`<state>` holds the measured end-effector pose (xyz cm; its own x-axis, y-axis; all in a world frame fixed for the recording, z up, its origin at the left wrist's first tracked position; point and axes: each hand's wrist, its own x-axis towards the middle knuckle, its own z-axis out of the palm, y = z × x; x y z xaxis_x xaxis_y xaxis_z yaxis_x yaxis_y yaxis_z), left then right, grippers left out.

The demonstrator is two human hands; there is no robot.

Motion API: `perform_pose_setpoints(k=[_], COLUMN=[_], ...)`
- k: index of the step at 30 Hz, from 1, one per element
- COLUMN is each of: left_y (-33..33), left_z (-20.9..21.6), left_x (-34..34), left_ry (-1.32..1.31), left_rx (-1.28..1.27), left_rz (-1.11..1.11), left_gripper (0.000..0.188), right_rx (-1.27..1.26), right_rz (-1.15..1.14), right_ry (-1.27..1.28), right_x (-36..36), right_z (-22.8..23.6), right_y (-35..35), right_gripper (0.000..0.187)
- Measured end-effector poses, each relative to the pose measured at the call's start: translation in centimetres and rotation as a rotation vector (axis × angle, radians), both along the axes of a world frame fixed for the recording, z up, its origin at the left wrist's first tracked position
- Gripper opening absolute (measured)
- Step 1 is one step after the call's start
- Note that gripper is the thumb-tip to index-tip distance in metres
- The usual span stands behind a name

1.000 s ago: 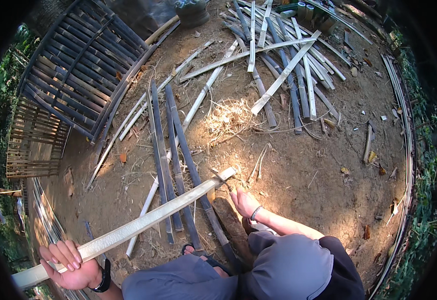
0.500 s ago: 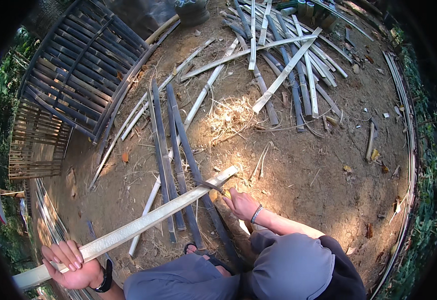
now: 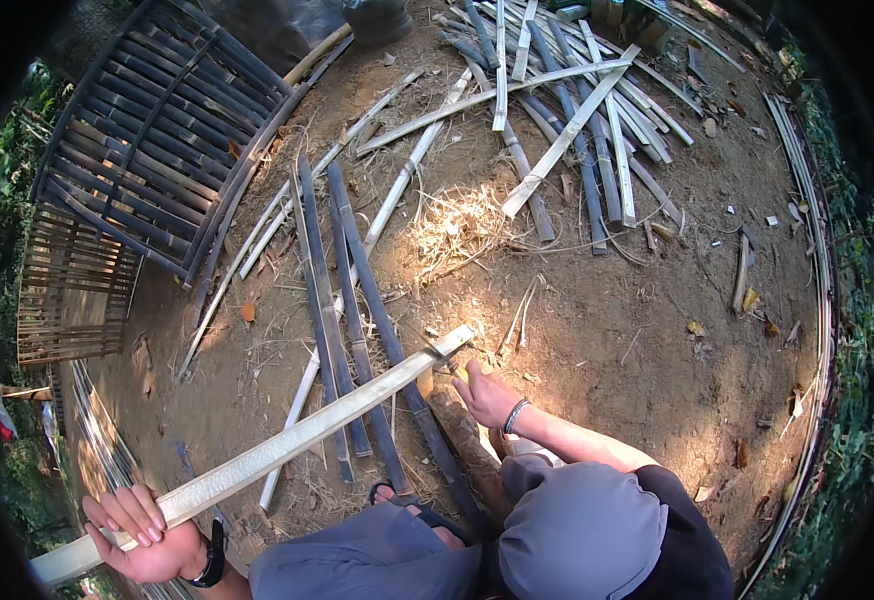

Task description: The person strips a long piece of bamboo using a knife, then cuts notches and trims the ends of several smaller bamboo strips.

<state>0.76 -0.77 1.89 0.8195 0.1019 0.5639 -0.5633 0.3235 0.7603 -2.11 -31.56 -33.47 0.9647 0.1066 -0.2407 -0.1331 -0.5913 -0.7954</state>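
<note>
A long pale split-bamboo strip (image 3: pixel 292 440) slants from the lower left up to the middle of the view. Near its lower end my left hand (image 3: pixel 147 530) is closed round it, fingers over the top. My right hand (image 3: pixel 489 396) grips the yellowish handle of a knife (image 3: pixel 447 352). The blade, somewhat blurred, crosses the strip close to its far end. Beneath that end stands a rounded log (image 3: pixel 467 440), partly hidden by the strip and my arm. My fingers hide most of the handle.
Dark bamboo lengths (image 3: pixel 359 340) lie under the strip. Shavings (image 3: pixel 462 232) are heaped ahead, with a pile of bamboo strips (image 3: pixel 567 145) beyond. At the upper left is a slatted bamboo bench (image 3: pixel 162 125). More long strips (image 3: pixel 802 200) line the right edge.
My right hand and the knife have moved slightly forward and right, bringing the blade closer to the strip's far end. My left hand keeps its hold, nearly still.
</note>
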Motion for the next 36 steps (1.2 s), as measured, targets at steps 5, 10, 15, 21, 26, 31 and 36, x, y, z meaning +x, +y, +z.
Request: perform_pose_setpoints(k=[5,10,15,21,26,31,36], left_y=[0.1,-0.6,-1.0,-1.1,-1.0,-1.0,-1.1], left_z=[0.0,0.0,0.3,0.1,0.2,0.4,0.0], left_x=[0.2,0.5,0.1,0.6,0.4,0.3,0.9], left_ry=[-0.017,-0.017,-0.021,-0.021,-0.019,-0.032,-0.024], left_rx=[0.003,0.002,-0.011,0.004,0.025,0.028,0.016], left_rz=[0.014,0.005,-0.019,0.002,-0.029,0.023,0.015], left_gripper=[0.027,0.027,0.027,0.026,0.025,0.026,0.026], right_rx=[-0.244,-0.074,-0.115,-0.175,-0.084,-0.159,-0.200], right_rz=[0.019,0.004,-0.065,-0.108,0.043,-0.035,-0.138], right_ry=[0.145,0.147,0.095,0.282,0.089,0.130,0.332], right_x=[0.8,0.0,0.2,0.5,0.0,0.5,-0.7], right_z=[-1.4,0.2,-1.0,-2.0,0.9,0.7,-3.6], right_y=[-3.2,-1.5,-3.3,-4.8,-2.2,-4.4,-5.3], right_gripper=[0.036,0.040,0.040,0.039,0.037,0.037,0.039])
